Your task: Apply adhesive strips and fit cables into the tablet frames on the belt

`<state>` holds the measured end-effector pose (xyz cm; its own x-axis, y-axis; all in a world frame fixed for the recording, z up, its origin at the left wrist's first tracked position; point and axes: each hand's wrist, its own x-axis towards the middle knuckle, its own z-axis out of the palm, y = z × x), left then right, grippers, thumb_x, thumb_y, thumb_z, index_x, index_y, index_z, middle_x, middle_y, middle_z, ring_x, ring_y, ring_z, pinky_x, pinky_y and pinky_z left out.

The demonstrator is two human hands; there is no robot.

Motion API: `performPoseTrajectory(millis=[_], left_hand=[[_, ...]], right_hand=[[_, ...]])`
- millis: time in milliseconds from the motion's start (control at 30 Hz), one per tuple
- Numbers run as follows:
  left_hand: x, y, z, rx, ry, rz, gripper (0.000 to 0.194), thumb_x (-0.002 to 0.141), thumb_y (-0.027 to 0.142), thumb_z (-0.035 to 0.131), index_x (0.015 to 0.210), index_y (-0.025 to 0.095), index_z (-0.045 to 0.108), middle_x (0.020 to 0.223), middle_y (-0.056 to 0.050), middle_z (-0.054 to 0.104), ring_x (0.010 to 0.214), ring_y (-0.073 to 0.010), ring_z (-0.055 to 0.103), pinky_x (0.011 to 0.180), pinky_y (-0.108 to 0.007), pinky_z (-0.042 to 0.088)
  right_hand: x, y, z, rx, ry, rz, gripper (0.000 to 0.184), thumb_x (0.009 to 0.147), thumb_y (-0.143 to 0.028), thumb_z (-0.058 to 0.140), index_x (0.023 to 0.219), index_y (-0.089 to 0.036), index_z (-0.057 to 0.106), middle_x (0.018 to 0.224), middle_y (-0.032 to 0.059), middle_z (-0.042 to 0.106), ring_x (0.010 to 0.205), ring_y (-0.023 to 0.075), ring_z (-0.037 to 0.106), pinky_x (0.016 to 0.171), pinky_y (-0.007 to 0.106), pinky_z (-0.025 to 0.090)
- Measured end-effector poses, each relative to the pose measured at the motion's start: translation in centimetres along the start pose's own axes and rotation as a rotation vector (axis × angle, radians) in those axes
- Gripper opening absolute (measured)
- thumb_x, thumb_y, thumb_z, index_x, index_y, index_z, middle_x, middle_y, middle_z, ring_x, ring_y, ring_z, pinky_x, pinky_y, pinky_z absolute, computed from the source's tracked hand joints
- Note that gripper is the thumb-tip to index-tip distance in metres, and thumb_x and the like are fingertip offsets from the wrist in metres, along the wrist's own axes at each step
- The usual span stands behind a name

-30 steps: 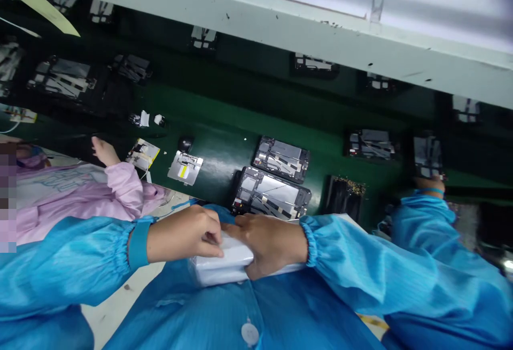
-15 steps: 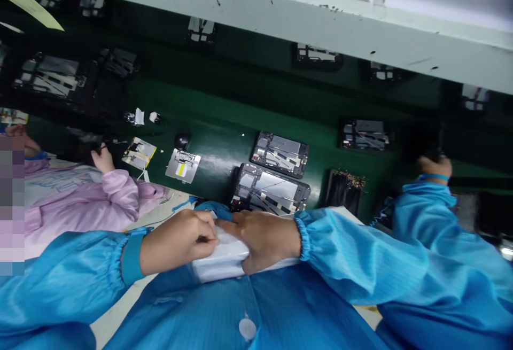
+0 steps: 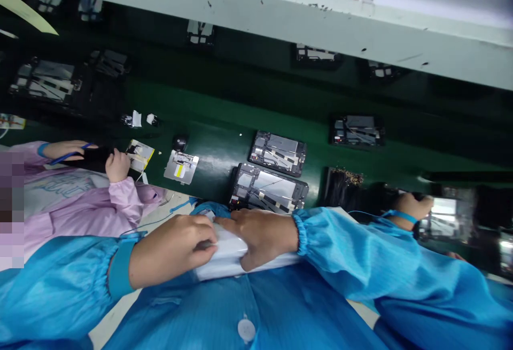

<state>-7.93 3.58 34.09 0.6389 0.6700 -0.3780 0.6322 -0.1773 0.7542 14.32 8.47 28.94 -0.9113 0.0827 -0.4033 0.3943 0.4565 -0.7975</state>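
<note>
The right hand clasped a white package before the wearer's front, near the bench; the left hand curled narrow over it, its hold unclear. Seemingly mid-handling, it needed steady pressure next.

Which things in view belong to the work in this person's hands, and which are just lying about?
In hand:
- white package
- left hand, fingers curled at it
- right hand, laid across it

Apparently just lying about, held by neither hand:
- two opened devices
- silver plate
- rounded black object
- dark strips with gold-coloured ends
</note>
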Motion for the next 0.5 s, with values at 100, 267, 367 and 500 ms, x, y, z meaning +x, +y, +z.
performPoseTrajectory(millis=[100, 267, 367, 500], left_hand=[[-0.5, 0.6, 0.6, 0.159, -0.014, 0.058, 0.021, 0.098, 0.016, 0.052, 0.086, 0.02, 0.069, 0.091, -0.001, 0.07, 0.078, -0.0145, 0.066, 0.072, -0.026, 0.049], [-0.5, 1.9, 1.5, 0.555, -0.052, 0.126, 0.03, 0.092, 0.002, 0.045, 0.073, 0.018, 0.061, 0.075, -0.003, 0.063, 0.061, -0.0187, 0.057, 0.055, -0.033, 0.041], [0.0, 2.4, 1.7, 0.662, -0.069, 0.154, 0.028, 0.085, -0.003, 0.046, 0.074, 0.016, 0.063, 0.073, -0.006, 0.064, 0.06, -0.0215, 0.058, 0.053, -0.035, 0.04], [1.2, 1.5, 1.0, 0.614, -0.061, 0.119, 0.022, 0.085, 0.0, 0.052, 0.074, 0.015, 0.063, 0.075, -0.007, 0.064, 0.066, -0.0223, 0.062, 0.057, -0.034, 0.045]], right_hand=[[0.3, -0.4, -0.5, -0.038, -0.097, 0.076, 0.108, 0.068, -0.046, 0.084, 0.155, -0.006, 0.033, 0.11, 0.0177, 0.067, 0.091, 0.0295, 0.065, 0.074, 0.035, 0.052], [0.8, -0.5, -0.5, -0.074, -0.14, 0.074, 0.11, 0.071, -0.05, 0.078, 0.158, -0.006, 0.028, 0.117, 0.0195, 0.065, 0.097, 0.0298, 0.063, 0.078, 0.034, 0.049], [0.8, -0.5, -0.3, -0.076, -0.116, 0.063, 0.109, 0.071, -0.051, 0.078, 0.157, -0.005, 0.03, 0.117, 0.0208, 0.065, 0.096, 0.0308, 0.063, 0.076, 0.035, 0.05], [0.1, -1.1, -0.2, -0.053, -0.033, 0.083, 0.099, 0.068, -0.045, 0.082, 0.151, -0.008, 0.041, 0.111, 0.0186, 0.068, 0.091, 0.0308, 0.065, 0.073, 0.037, 0.051]])
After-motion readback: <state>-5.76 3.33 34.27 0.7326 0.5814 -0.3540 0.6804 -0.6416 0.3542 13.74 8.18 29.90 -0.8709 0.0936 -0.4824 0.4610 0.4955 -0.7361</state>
